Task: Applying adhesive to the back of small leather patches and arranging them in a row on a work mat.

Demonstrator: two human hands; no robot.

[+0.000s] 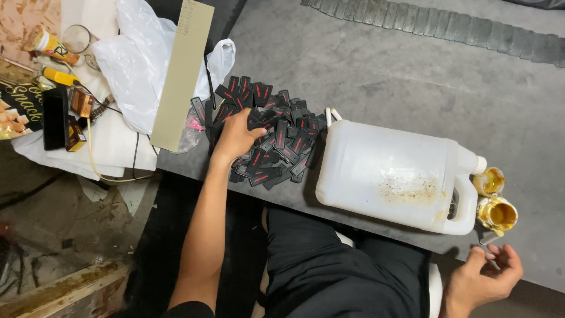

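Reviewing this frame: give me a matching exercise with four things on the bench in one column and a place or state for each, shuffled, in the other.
Things:
1. white jug
2. pile of black tags
3. two small jars
4. beige card strip

Places or states:
A. under the left hand
B. leaning over the white plastic bag
C. lying on its side
D. open, with yellow paste, next to the jug's cap

Pairs: 1-C, 2-A, 3-D, 4-B
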